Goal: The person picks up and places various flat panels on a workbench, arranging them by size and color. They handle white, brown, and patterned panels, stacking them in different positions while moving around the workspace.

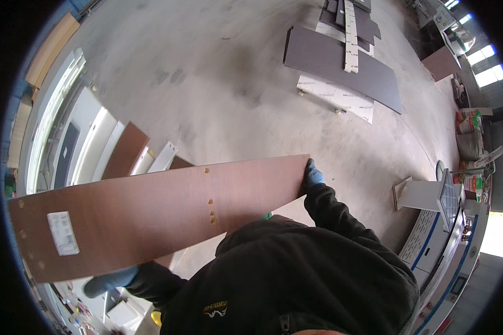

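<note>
A long brown wood-look panel [151,206] lies across in front of my body, tilted with its left end lower. Several drilled holes dot its face, and a white label [63,233] sticks near the left end. My right hand [314,174], in a blue glove, grips the panel's right end; most of its fingers are hidden behind the edge. At the lower left edge, my gloved left hand [113,280] holds the board from beneath, its fingertips partly out of sight under it.
Dark grey panels [341,64] are stacked ahead to the right on a low support. More boards, such as a brown one [126,151], lean in a row at left. A machine with a blue-striped front [425,240] stands at right. Bare concrete floor [207,84] stretches ahead.
</note>
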The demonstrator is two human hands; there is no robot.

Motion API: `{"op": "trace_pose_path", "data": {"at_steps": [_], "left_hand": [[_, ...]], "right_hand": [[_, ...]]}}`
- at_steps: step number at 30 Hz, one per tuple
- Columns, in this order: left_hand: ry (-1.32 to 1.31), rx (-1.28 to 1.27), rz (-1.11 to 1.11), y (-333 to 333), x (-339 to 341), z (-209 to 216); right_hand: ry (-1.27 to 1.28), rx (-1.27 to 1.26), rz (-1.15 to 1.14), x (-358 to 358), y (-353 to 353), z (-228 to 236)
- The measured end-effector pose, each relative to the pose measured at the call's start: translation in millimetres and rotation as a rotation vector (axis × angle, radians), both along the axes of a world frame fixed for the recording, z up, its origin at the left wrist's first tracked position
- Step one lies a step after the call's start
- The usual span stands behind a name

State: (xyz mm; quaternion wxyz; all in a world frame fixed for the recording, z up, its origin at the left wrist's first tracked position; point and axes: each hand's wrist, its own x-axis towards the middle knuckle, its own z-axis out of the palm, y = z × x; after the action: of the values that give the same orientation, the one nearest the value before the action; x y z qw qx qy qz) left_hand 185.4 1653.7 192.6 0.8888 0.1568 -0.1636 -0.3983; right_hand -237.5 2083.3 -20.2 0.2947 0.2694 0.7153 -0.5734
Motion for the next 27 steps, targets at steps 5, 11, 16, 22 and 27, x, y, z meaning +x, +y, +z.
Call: {"op": "trace_pose_path", "data": {"at_steps": [5, 11, 16, 22, 27], "left_hand": [[-0.158, 0.327, -0.812, 65, -179, -44], [-0.407, 0.368, -1.330, 23, -321, -21], [-0.295, 0.415, -1.356, -34, -409, -35], [-0.147, 0.387, -1.242, -106, -500, -47], [-0.090, 0.445, -1.173, -166, -555, -38]], "right_hand": [[0.034, 0.143, 0.141, -52, -38, 2], [0.007, 0.436, 0.319, -126, -52, -29], [-0.010, 0.402, 0.510, -203, -94, -32], [0.352, 0.310, 0.902, -371, -207, 6], [1.108, 0.448, 1.141, -481, -381, 31]]}}
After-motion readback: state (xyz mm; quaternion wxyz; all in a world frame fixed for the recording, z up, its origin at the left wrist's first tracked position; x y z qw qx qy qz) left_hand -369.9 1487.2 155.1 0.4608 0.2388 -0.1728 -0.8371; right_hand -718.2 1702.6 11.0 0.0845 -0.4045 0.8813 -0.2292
